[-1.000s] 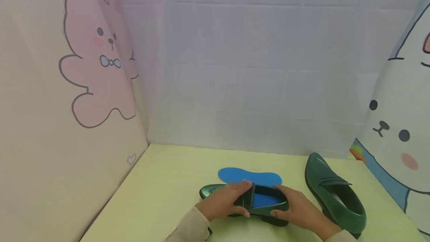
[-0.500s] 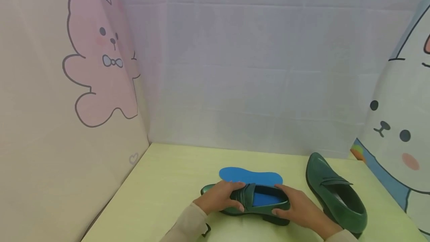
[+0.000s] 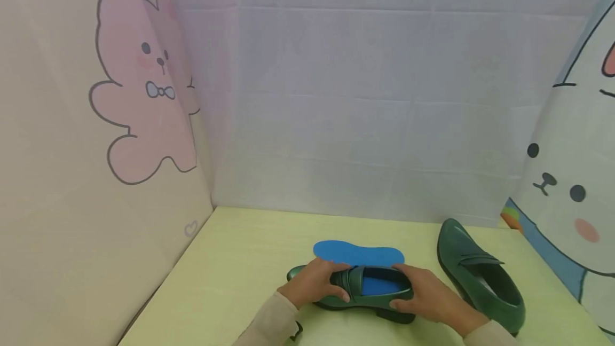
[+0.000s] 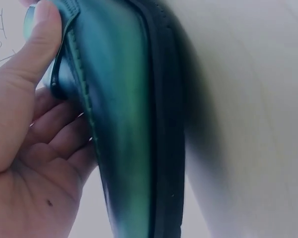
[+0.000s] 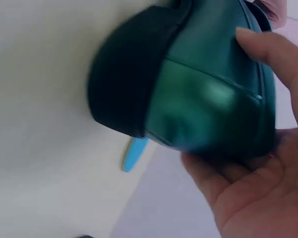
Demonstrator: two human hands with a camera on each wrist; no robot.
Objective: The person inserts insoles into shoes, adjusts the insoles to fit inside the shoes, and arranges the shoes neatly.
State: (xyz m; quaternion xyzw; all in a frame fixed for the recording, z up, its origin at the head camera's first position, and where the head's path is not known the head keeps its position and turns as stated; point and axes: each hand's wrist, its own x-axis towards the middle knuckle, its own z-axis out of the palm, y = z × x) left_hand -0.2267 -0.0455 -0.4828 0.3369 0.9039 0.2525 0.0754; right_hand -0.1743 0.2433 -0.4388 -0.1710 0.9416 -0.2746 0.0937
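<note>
A dark green loafer (image 3: 353, 284) lies sideways on the table, toe to the left, with a blue insole (image 3: 377, 286) inside it. My left hand (image 3: 314, 283) holds the loafer over its front, thumb on the near side; the left wrist view shows fingers curled across the upper of the loafer (image 4: 121, 99). At the back end, my right hand (image 3: 427, 295) grips the heel, and in the right wrist view thumb and fingers span the heel counter of the loafer (image 5: 203, 109). Part of the toe is hidden behind my left hand.
Just behind the held loafer, a second blue insole (image 3: 357, 251) lies flat on the pale yellow table (image 3: 250, 244). A matching green loafer (image 3: 473, 276) stands to the right, close to my right forearm. White curtain (image 3: 336, 111) closes off the back.
My left hand has slid a little left along the loafer, from the strap toward the toe, uncovering more of the strap. The right hand has stayed on the heel.
</note>
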